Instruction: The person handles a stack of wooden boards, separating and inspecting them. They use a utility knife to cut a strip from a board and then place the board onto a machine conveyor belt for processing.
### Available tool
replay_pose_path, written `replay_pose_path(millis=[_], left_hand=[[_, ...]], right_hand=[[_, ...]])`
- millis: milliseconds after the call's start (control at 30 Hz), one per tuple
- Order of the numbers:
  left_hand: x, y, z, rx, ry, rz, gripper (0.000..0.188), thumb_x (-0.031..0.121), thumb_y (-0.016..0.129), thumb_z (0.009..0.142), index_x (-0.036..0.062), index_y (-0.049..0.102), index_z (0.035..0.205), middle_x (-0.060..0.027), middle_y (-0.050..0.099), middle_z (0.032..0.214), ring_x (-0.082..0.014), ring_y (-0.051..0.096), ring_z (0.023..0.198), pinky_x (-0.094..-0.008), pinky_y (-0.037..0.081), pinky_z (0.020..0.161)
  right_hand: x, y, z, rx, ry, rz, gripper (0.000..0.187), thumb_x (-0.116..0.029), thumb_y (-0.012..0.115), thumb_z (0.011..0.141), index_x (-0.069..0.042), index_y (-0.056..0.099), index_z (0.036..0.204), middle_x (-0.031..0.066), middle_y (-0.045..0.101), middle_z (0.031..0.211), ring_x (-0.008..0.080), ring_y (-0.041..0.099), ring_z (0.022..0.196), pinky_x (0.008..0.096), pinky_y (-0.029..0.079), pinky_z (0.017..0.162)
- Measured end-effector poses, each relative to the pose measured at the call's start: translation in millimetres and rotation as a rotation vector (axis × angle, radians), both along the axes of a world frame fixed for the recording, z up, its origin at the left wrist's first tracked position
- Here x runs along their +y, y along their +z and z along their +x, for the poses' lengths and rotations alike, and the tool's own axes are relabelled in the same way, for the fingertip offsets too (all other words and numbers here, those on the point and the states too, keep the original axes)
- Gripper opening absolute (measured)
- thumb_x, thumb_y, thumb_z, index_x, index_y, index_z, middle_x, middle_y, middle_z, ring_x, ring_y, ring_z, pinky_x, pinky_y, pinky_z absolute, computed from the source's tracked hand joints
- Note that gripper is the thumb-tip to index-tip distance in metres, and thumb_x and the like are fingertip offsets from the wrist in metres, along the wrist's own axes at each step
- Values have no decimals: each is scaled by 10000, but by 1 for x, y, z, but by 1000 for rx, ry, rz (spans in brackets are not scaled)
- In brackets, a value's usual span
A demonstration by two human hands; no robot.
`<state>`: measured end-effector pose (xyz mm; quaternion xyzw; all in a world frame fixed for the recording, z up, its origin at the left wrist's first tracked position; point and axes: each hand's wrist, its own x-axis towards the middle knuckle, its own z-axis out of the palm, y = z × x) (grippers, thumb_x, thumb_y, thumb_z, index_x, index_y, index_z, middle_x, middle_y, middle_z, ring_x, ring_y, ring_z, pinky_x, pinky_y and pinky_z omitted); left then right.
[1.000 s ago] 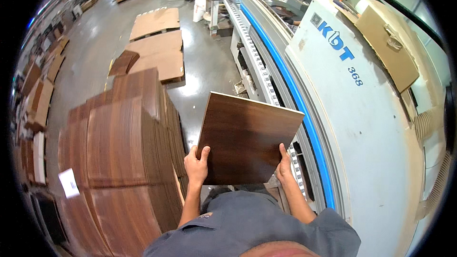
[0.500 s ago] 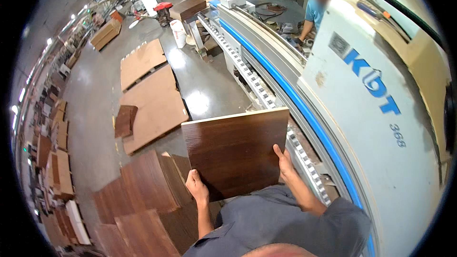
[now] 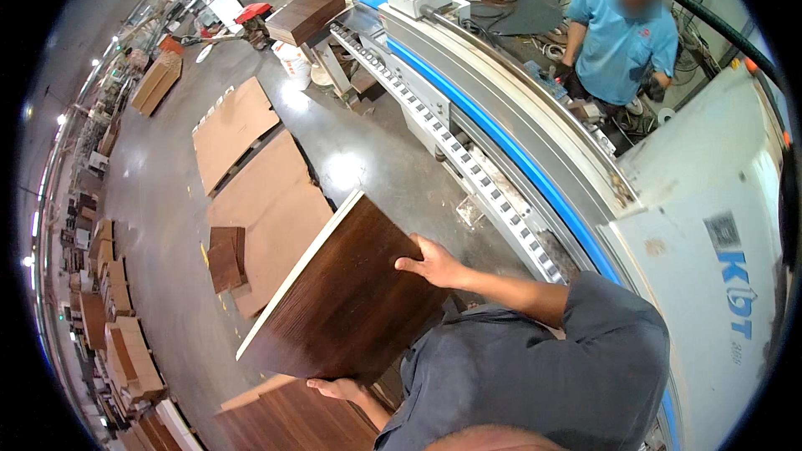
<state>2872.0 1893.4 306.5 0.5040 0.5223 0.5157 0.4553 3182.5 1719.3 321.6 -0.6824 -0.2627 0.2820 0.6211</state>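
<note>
I carry a dark brown wood-grain panel with one pale, light-coloured edge facing away from me. My left hand is closed on its near lower edge, the thumb side showing. My right hand grips the right edge, thumb lying on the brown face and the other fingers behind it. The panel is tilted and hangs in the air above the floor and a stack of similar brown panels. Part of that stack is hidden by the panel and my left forearm.
At right runs a long machine with a blue strip, a roller rail and a white housing. A co-worker in a blue shirt stands behind it. Flat brown sheets lie on the floor ahead, two small brown pieces on them.
The panel has swung left and turned, its pale edge now slanting. Both hands stay on it, the right one moving leftward, away from the roller rail. My view has shifted too.
</note>
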Motion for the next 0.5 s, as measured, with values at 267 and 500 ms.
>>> replay_pose_path(millis=[267, 500], left_hand=[[200, 1, 176, 3, -50, -48, 864, 659, 371, 1133, -150, 606, 1326, -244, 637, 1343, -335, 612, 1192, -476, 516, 1033], [351, 43, 365, -119, -419, 239, 789, 623, 403, 1140, -130, 629, 1202, -210, 708, 1164, -286, 677, 1060, -419, 581, 932]], right_hand=[[151, -18, 136, -42, -103, -179, 1124, -771, 626, 963, 167, 402, 1539, 376, 490, 1558, 453, 446, 1512, 473, 361, 1249], [235, 51, 284, 20, -254, 125, 651, -380, 687, 1086, 34, 483, 1544, 170, 634, 1433, 258, 584, 1329, 421, 425, 1174]])
